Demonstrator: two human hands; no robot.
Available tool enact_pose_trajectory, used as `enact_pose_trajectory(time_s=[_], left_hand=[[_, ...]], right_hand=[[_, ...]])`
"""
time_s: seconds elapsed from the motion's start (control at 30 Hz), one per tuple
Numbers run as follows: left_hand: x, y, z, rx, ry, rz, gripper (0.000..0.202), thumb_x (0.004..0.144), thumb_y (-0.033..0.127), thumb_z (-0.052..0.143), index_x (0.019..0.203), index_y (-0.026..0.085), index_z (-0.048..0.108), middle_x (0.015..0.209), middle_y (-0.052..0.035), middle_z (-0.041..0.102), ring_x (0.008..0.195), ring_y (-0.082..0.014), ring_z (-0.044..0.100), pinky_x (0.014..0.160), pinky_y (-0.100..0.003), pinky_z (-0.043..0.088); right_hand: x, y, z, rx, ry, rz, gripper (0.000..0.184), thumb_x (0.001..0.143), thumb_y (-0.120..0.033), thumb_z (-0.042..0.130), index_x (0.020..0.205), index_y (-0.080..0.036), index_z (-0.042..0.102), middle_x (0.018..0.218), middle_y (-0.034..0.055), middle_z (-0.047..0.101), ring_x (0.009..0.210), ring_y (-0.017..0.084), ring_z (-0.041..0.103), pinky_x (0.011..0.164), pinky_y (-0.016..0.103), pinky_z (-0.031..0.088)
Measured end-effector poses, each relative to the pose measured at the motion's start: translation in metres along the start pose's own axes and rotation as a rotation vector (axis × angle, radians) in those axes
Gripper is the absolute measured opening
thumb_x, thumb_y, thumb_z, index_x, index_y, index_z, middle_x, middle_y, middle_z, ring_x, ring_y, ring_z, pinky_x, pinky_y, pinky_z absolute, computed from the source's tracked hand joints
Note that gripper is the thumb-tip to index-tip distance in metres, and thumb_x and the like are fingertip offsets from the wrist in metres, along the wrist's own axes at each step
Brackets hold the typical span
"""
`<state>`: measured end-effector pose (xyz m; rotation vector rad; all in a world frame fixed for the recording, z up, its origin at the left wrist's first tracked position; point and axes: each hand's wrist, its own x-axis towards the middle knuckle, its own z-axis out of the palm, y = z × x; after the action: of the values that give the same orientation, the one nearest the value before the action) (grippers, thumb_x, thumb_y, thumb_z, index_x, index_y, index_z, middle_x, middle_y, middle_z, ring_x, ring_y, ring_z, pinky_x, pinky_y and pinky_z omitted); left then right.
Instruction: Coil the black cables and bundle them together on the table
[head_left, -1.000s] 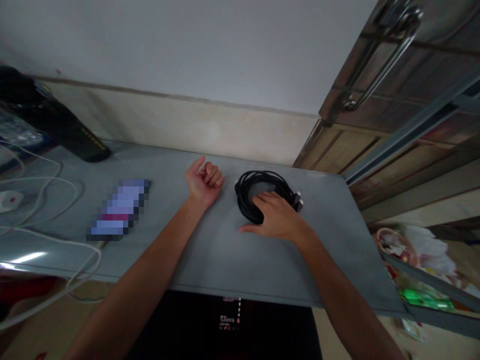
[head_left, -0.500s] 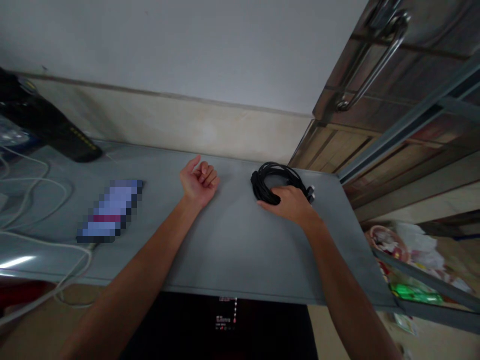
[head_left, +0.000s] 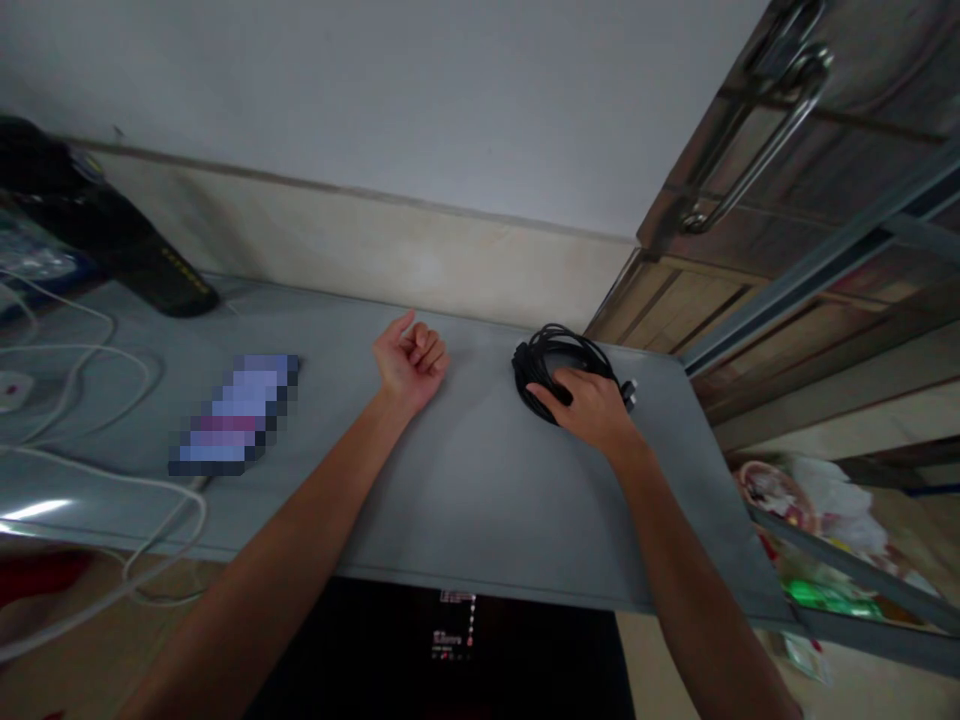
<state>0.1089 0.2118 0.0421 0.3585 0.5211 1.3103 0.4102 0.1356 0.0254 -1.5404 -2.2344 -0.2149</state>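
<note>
A coil of black cable [head_left: 534, 385] lies on the grey tabletop [head_left: 480, 500], at the right near the wall, with a silver-coloured connector [head_left: 629, 388] at its right side. My right hand [head_left: 596, 408] rests over the front of this coil, thumb and fingers apart, and does not grip it. The thumb lies across the top of the loops; some fingertips are hidden among them. To the left, my left hand [head_left: 412, 365] rests palm up on the table, fingers loosely curled in with nothing in them.
A phone with a blurred screen [head_left: 236, 415] lies left of my left hand, a white cable [head_left: 97, 465] near it. Farther left stands a black bottle [head_left: 142, 240]. A metal frame [head_left: 810, 265] rises beyond the table's right edge; a waste basket [head_left: 772, 490] is below.
My right thumb has moved from the coil's near outer side onto its top, and the grip has loosened. The coil now lies lower. My left hand keeps its pose; the view has shifted slightly.
</note>
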Motion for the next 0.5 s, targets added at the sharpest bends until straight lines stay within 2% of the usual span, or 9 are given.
enact_pose_trajectory(time_s=[0.13,0.23,0.37,0.5], left_hand=[[0.001,0.001,-0.001,-0.006,-0.007,0.003,0.057,0.114,0.037,0.051,0.06,0.023,0.041,0.05,0.0072,0.024,0.039,-0.0091,0.021,0.041,-0.027,0.02],[0.001,0.001,-0.002,-0.01,-0.017,0.008,0.058,0.115,0.037,0.048,0.059,0.023,0.041,0.05,0.0071,0.023,0.039,-0.0092,0.02,0.041,-0.027,0.019],[0.002,0.0,-0.002,-0.007,-0.004,0.008,0.056,0.112,0.038,0.057,0.06,0.023,0.041,0.05,0.0078,0.023,0.04,-0.0091,0.02,0.042,-0.027,0.018],[0.003,0.001,-0.003,-0.004,0.003,0.006,0.056,0.111,0.039,0.058,0.06,0.023,0.04,0.05,0.0082,0.023,0.039,-0.0091,0.02,0.042,-0.028,0.018]], right_hand=[[0.0,0.001,0.002,-0.013,0.068,0.0,0.065,0.123,-0.064,0.038,0.086,-0.02,0.069,0.082,0.0099,0.074,0.079,0.024,0.072,0.073,0.034,0.041],[-0.001,0.002,0.001,0.002,0.12,0.053,0.066,0.124,-0.062,0.034,0.087,-0.02,0.069,0.084,0.0112,0.075,0.082,0.024,0.072,0.074,0.033,0.042],[0.002,0.0,-0.004,0.061,0.146,0.137,0.059,0.12,-0.068,0.044,0.095,-0.021,0.069,0.093,0.0117,0.077,0.088,0.027,0.073,0.077,0.034,0.048],[0.004,-0.022,-0.031,0.152,0.254,0.093,0.045,0.113,-0.066,0.063,0.118,-0.022,0.068,0.114,0.0152,0.078,0.11,0.032,0.074,0.098,0.044,0.058]])
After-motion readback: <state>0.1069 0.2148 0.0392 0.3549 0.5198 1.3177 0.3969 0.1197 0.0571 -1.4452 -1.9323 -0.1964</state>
